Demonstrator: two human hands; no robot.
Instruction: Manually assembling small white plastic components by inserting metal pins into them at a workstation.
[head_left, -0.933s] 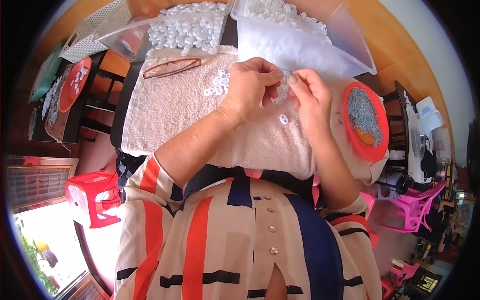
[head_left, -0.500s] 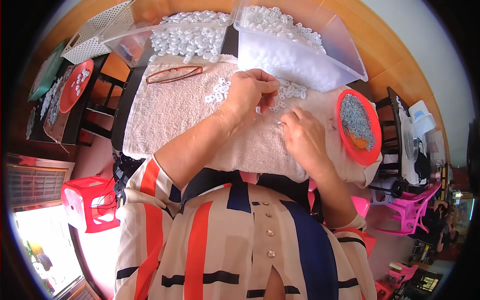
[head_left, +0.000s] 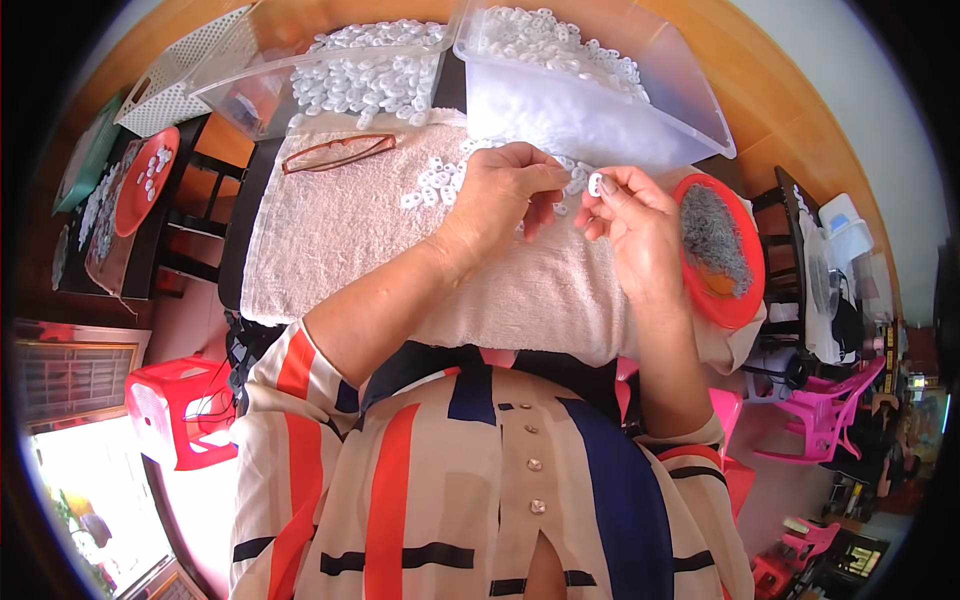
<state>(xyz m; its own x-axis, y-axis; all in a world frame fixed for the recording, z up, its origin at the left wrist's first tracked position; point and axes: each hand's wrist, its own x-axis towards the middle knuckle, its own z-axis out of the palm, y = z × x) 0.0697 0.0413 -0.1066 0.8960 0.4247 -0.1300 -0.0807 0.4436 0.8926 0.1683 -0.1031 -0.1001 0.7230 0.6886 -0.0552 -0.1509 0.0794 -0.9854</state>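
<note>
My right hand (head_left: 640, 225) pinches a small white oval plastic piece with dark holes (head_left: 596, 185) between thumb and fingertips, raised above the towel. To its left, my left hand (head_left: 505, 195) is closed, thumb against the fingers; what it holds, if anything, is hidden. The two hands are close but apart. Beside and behind my left hand, a loose pile of similar white pieces (head_left: 436, 184) lies on the pale pink towel (head_left: 340, 235). A red plate (head_left: 757, 265) holding many small grey metal pieces (head_left: 712, 235) rests right of my right hand.
Two clear plastic bins, the left (head_left: 245, 95) and the right (head_left: 600, 125), stand at the back with many white pieces. Brown-framed glasses (head_left: 338, 152) lie on the towel. A side table at left carries another red plate (head_left: 135, 205); a red stool (head_left: 175, 410) stands below.
My right hand has risen from the towel and turned, bringing the white piece up into plain sight. My left hand has stayed nearly in place, still closed.
</note>
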